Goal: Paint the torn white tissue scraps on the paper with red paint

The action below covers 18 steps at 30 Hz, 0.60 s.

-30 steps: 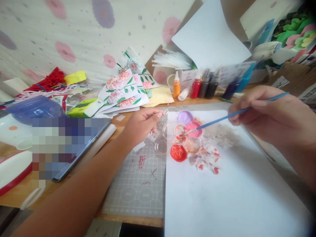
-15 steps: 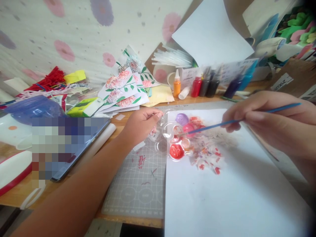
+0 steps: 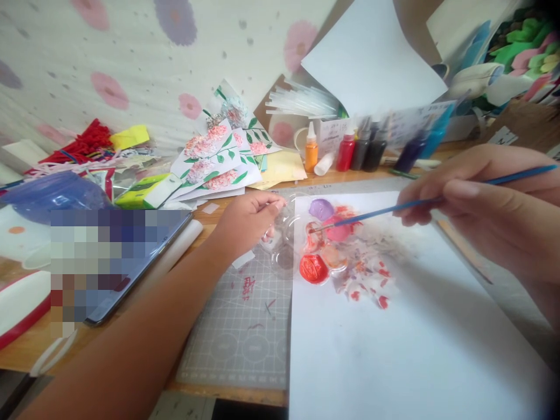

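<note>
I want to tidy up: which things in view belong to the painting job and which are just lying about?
In use:
thin blue-handled paintbrush, in right hand
clear plastic palette, in left hand
large white paper sheet

Apparently lying about:
rectangular yellow-and-white box
bundle of thin red sticks
brown cardboard box

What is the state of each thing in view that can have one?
Clear palette: partly filled with paint
Paintbrush: slanted, tip at a palette well
Left hand: closed on the palette
Right hand: gripping the paintbrush
Front paper: lying on the cutting mat
Orange bottle: upright
Red bottle: upright
</note>
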Each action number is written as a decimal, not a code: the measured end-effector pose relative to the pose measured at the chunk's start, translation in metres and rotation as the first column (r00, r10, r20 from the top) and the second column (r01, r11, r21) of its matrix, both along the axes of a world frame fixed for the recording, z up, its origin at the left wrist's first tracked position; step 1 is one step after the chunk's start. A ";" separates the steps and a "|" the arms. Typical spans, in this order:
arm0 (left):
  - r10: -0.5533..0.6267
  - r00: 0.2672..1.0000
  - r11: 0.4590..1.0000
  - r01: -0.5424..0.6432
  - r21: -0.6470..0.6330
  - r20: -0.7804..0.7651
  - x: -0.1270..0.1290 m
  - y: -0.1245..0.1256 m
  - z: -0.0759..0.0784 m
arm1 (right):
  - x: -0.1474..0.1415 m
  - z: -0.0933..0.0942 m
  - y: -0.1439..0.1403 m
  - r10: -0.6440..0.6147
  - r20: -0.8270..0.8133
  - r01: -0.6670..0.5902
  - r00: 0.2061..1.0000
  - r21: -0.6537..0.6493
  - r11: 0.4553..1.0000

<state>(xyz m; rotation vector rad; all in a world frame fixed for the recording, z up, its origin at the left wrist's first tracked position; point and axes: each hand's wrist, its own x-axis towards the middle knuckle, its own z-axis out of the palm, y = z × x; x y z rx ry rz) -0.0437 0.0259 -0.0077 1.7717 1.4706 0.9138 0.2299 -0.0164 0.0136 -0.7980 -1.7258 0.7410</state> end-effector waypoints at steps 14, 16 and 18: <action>0.034 0.999 0.999 -0.034 0.003 0.017 0.005 -0.004 0.008 | -0.003 0.003 -0.006 -0.087 0.036 0.087 0.996 -0.008 0.996; 0.032 0.999 0.999 -0.033 0.012 0.020 0.004 -0.004 0.008 | -0.005 0.002 -0.006 -0.092 -0.002 0.092 0.996 -0.009 0.996; 0.025 0.999 1.000 -0.025 0.014 0.033 0.004 -0.004 0.008 | -0.001 0.000 -0.002 -0.091 -0.042 0.090 0.995 -0.023 0.996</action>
